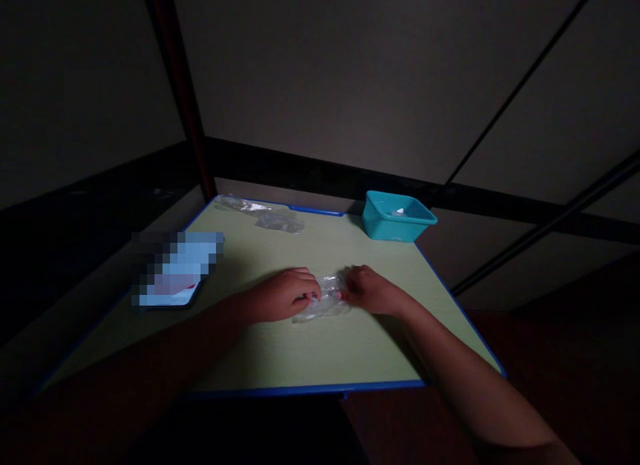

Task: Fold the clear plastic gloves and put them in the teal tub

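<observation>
A clear plastic bag [327,297] lies crinkled on the pale green tabletop [280,361], between my two hands. The fingers of my left hand [293,293] are curled closed on its left side, thumb and forefinger pinched together. On the other side, my right hand [367,289] grips the bag's right edge with bent fingers. Whether anything is inside the bag I cannot make out in the dim light.
A turquoise plastic basket [397,221] with something pale inside stands at the back right corner. More clear plastic bags [280,221] lie along the back edge. A tablet-like device [175,278] with a lit, pixelated screen is at the left. The table has a blue rim [310,388].
</observation>
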{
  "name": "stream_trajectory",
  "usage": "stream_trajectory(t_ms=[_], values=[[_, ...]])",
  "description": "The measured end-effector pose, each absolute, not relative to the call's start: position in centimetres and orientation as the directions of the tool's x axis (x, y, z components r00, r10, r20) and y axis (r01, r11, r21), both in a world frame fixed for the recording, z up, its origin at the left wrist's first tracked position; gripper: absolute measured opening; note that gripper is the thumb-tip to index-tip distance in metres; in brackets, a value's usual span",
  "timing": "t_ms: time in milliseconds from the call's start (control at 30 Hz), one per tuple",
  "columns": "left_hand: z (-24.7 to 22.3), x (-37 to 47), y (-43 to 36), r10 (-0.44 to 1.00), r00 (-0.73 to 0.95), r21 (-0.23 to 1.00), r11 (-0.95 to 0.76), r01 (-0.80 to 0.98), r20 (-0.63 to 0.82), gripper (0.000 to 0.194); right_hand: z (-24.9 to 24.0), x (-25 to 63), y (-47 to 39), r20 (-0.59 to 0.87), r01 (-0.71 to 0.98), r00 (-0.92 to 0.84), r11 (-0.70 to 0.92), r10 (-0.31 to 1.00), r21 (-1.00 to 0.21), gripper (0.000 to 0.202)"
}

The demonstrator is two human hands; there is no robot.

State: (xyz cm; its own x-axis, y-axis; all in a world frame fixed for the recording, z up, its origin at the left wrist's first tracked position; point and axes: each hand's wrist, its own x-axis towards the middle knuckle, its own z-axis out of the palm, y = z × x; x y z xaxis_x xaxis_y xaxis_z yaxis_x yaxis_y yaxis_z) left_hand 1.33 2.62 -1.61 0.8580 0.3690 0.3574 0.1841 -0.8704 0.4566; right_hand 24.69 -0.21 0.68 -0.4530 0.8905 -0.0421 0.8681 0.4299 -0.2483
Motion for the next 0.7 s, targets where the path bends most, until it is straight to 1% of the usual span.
stream_trajectory(t_ms=[67,100,167,233,267,333,433,500,600,700], values=[[-1.7,1.3,2.6,0.367,0.858,0.456,-0.871,0.181,0.359,0.015,0.5,24.5,-0.2,-0.020,0.853,-0.445,0.417,0.895,-0.313,0.034],[-1.7,1.3,2.6,0.368,0.858,0.456,-0.871,0.184,0.357,0.015,0.4,24.5,-0.1,-0.025,0.837,-0.439,0.399,0.898,-0.373,0.035],[-1.7,1.3,2.6,0.376,0.858,0.454,-0.869,0.197,0.349,0.014,0.2,24.4,0.0,-0.047,0.769,-0.418,0.326,0.907,-0.550,0.038],[-1.7,1.3,2.5,0.387,0.859,0.453,-0.866,0.214,0.335,0.014,0.1,24.3,0.1,-0.066,0.632,-0.386,0.211,0.920,-0.746,0.038],[-1.7,1.3,2.5,0.391,0.860,0.452,-0.865,0.221,0.329,0.014,0.0,24.2,0.0,-0.066,0.550,-0.360,0.154,0.931,-0.821,0.038],[-1.7,1.3,2.4,0.401,0.858,0.453,-0.860,0.233,0.320,0.016,0.0,24.0,-0.2,-0.067,0.413,-0.295,0.064,0.953,-0.908,0.040],[-1.8,1.3,2.4,0.410,0.856,0.463,-0.854,0.238,0.316,0.018,0.2,23.8,-0.7,-0.081,0.324,-0.261,0.008,0.962,-0.946,0.044],[-1.9,1.2,2.4,0.409,0.856,0.468,-0.852,0.234,0.317,0.017,0.3,23.7,-0.9,-0.097,0.306,-0.314,0.004,0.944,-0.952,0.044],[-2.1,1.3,2.5,0.405,0.856,0.469,-0.853,0.228,0.320,0.017,0.1,23.6,-0.9,-0.087,0.306,-0.414,0.049,0.906,-0.951,0.038],[-1.9,1.3,2.4,0.420,0.850,0.464,-0.851,0.247,0.318,0.015,-0.3,23.4,-0.7,-0.058,0.339,-0.433,0.103,0.899,-0.935,0.031]])
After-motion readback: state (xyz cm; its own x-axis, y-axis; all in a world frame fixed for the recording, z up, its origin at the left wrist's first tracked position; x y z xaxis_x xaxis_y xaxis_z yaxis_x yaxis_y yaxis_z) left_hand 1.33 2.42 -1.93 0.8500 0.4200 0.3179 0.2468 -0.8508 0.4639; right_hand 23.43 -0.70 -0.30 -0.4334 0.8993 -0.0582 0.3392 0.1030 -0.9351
